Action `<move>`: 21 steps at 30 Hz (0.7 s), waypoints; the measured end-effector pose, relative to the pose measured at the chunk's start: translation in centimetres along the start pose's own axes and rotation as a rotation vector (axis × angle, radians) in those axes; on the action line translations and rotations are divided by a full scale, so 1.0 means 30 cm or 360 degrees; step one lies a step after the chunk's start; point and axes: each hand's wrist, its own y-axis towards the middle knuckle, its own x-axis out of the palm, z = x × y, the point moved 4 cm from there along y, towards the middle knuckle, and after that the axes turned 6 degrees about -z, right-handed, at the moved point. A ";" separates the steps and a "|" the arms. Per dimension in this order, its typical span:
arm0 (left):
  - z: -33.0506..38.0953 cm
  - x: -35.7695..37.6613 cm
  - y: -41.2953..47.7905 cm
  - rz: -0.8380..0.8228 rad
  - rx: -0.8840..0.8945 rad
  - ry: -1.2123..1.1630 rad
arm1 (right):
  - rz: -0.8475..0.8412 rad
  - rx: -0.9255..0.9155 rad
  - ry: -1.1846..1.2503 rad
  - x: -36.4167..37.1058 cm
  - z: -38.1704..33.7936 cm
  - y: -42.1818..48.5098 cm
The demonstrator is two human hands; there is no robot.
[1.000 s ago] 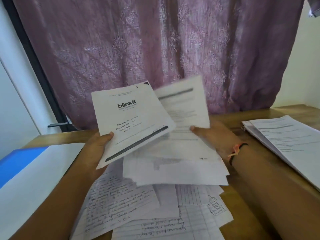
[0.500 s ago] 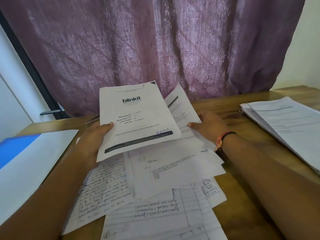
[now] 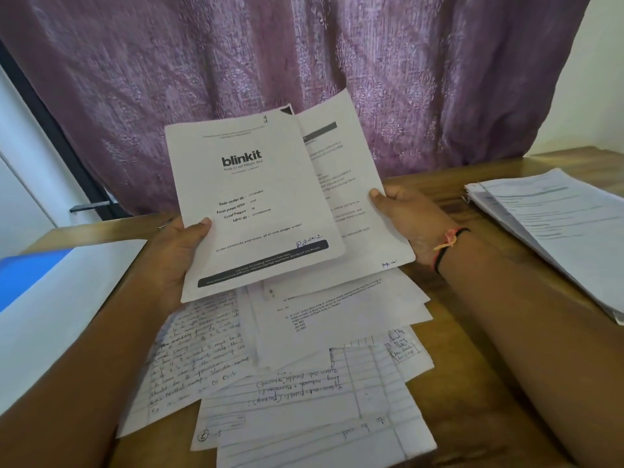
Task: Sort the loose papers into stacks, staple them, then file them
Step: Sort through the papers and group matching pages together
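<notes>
Loose papers [image 3: 304,383], printed and handwritten, lie fanned across a wooden table [image 3: 472,383] in front of a purple curtain [image 3: 304,62], while two sheets are held raised above them. The left hand [image 3: 175,255] pinches a printed "blinkit" cover sheet [image 3: 256,204] by its lower left edge, thumb on top, and the right hand [image 3: 408,221] pinches a printed page [image 3: 344,197] tucked partly behind it. A sorted stack [image 3: 553,231] rests at the table's right, a blue-and-white folder [image 3: 50,298] at its left.
</notes>
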 end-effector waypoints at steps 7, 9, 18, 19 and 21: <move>-0.002 -0.011 0.016 0.0053 0.0016 0.0137 | 0.0350 -0.0541 -0.0346 -0.010 -0.066 -0.019; -0.008 -0.009 0.021 0.0062 -0.0006 0.0163 | 0.0555 -0.0876 -0.0729 -0.014 -0.103 -0.045; -0.016 0.015 0.016 0.0044 -0.0034 0.0218 | 0.1008 -0.1461 -0.0715 0.078 -0.245 -0.177; -0.015 0.019 0.014 0.0031 -0.0036 0.0209 | 0.1027 -0.1449 -0.0612 0.084 -0.250 -0.179; -0.014 0.025 0.012 0.0011 -0.0038 0.0196 | 0.0948 -0.1365 -0.0426 0.089 -0.247 -0.166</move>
